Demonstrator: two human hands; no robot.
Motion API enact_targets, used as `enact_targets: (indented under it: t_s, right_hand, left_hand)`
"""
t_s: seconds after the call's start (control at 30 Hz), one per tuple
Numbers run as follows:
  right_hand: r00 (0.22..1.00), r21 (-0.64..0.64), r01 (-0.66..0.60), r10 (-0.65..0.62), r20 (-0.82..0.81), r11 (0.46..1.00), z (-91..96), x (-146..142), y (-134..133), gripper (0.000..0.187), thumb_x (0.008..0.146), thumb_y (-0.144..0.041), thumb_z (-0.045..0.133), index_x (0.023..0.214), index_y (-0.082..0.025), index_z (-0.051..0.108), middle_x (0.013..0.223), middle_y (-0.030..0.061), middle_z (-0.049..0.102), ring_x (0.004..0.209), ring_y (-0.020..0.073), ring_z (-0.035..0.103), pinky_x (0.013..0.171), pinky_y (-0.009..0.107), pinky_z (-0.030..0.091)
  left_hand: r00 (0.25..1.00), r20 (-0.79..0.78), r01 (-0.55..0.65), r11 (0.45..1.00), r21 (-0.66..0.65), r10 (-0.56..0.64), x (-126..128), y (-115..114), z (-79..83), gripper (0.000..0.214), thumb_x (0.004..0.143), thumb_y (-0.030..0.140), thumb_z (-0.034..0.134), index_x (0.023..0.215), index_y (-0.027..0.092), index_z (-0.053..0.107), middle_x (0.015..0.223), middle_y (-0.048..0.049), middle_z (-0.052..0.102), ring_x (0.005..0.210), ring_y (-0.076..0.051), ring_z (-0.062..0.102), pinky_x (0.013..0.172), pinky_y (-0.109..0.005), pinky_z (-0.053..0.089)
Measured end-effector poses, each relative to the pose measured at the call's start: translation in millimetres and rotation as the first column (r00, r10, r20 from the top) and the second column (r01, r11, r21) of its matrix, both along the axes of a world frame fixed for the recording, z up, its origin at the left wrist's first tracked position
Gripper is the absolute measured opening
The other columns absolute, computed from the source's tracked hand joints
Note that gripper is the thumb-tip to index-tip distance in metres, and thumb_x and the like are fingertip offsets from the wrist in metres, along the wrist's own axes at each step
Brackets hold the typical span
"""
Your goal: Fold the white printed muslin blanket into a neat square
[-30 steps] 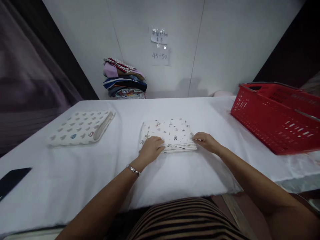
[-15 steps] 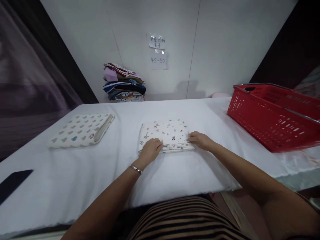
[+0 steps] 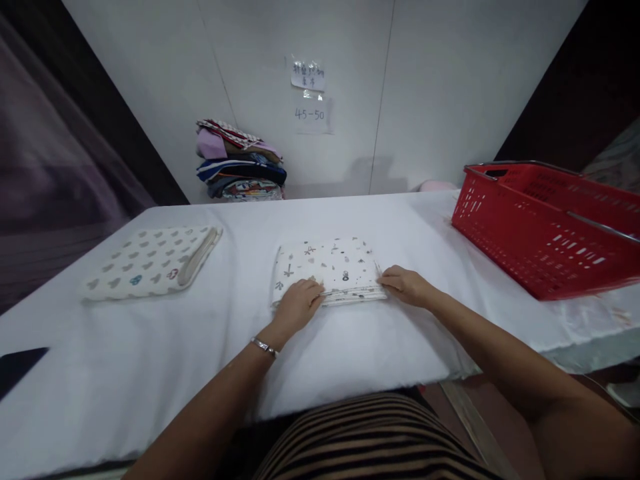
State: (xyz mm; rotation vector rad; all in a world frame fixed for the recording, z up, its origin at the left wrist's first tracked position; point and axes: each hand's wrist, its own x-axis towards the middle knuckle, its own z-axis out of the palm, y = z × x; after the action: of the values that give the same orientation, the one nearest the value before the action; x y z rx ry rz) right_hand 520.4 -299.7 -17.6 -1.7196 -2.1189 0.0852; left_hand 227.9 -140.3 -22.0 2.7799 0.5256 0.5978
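A folded white cloth with small dark prints (image 3: pixel 333 263) lies at the middle of the white table (image 3: pixel 350 340). My left hand (image 3: pixel 296 305) rests on its near left edge with the fingers curled over the layers. At the near right corner, my right hand (image 3: pixel 407 286) pinches the cloth's edge. A thin bracelet circles my left wrist.
Another folded cloth, with grey shapes (image 3: pixel 147 262), lies to the left. A red plastic basket (image 3: pixel 545 227) stands at the right. A pile of folded fabrics (image 3: pixel 240 163) sits against the back wall under paper notes (image 3: pixel 309 93). A dark flat object (image 3: pixel 20 365) lies at the left edge.
Both hands stay on the printed cloth's near edge with hardly any shift. The view has drifted slightly, so everything sits a little further left.
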Motion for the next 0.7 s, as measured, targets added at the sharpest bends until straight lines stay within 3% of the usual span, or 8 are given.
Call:
enact_targets:
  t_s: [0.33, 0.7]
  right_hand:
    - [0.984, -0.140, -0.089, 0.108, 0.141, 0.986, 25.5, -2.7, 7.0, 0.022, 0.085, -0.018, 0.050, 0.095, -0.021, 0.069, 0.105, 0.0099, 0.063, 0.099, 0.0217, 0.056, 0.077, 0.033, 0.049]
    - [0.991, -0.242, -0.079, 0.103, 0.089, 0.967, 33.1, -6.3, 15.5, 0.020, 0.085, -0.016, 0.050, 0.083, -0.020, 0.069, 0.098, 0.0074, 0.064, 0.095, 0.0195, 0.057, 0.077, 0.031, 0.046]
  left_hand:
    - [0.997, -0.073, -0.026, 0.995, 0.099, 0.033, -3.1, -0.1, 4.5, 0.013, 0.090, 0.022, 0.051, 0.095, 0.020, 0.063, 0.094, -0.0048, 0.063, 0.089, -0.021, 0.054, 0.078, -0.035, 0.044]
    - [0.995, -0.096, -0.033, 0.995, 0.091, 0.042, -5.2, 5.9, -0.2, 0.021, 0.094, 0.027, 0.044, 0.095, 0.019, 0.064, 0.093, -0.0043, 0.064, 0.086, -0.019, 0.053, 0.076, -0.034, 0.044]
